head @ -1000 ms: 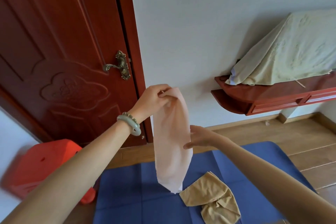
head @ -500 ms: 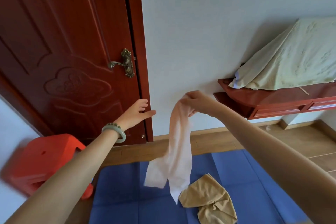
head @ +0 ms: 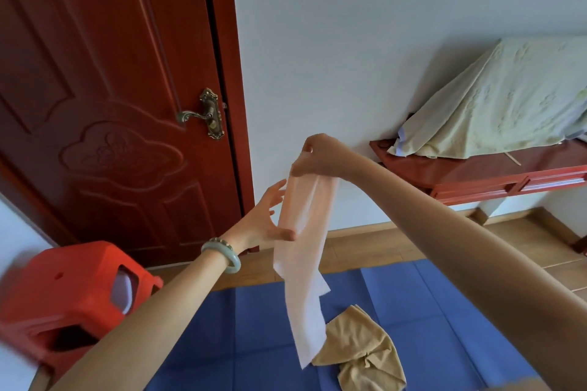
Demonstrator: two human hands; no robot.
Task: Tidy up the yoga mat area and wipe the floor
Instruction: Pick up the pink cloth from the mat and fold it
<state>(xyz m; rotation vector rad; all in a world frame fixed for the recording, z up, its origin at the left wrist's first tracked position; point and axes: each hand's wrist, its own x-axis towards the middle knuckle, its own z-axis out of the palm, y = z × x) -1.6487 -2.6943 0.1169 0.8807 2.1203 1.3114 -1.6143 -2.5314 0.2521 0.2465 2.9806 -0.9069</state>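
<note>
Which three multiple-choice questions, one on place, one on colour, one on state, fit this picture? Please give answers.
1. Where is the tan cloth? A in a basket; B on the blue mat; C on a bed.
2. What colour is the stool? A red; B green; C white.
3. How does the right hand meet the pink cloth? A pinches its top; B lies flat under it; C no contact.
Answers: B, it lies crumpled on the mat; A, its plastic is red; A, it grips the upper end.
</note>
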